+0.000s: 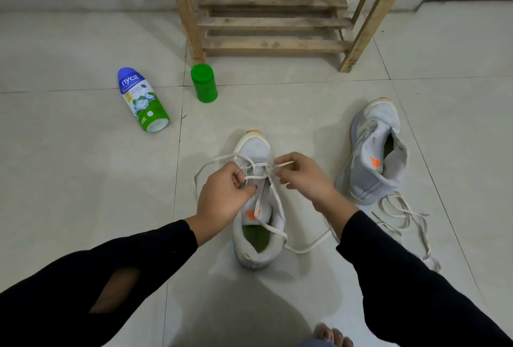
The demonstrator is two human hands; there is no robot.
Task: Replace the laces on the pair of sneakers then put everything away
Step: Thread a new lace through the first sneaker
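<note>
A grey-white sneaker [256, 149] with a green insole stands on the floor in front of me, toe pointing away. Its white lace [277, 208] crosses the lower eyelets, and loose ends trail left and right. My left hand [222, 196] pinches the sneaker's left eyelet edge, where the lace passes through. My right hand [302, 177] pinches the lace tip just above the right eyelets. The second sneaker [372, 152] lies tipped on its side to the right. A loose lace [408, 216] lies tangled on the floor beside it.
A powder bottle [143, 99] lies on its side at the left. A green container [204, 83] stands next to a wooden rack [272, 22] against the wall. My bare toes [331, 335] show at the bottom edge. Pale tiles cover the floor.
</note>
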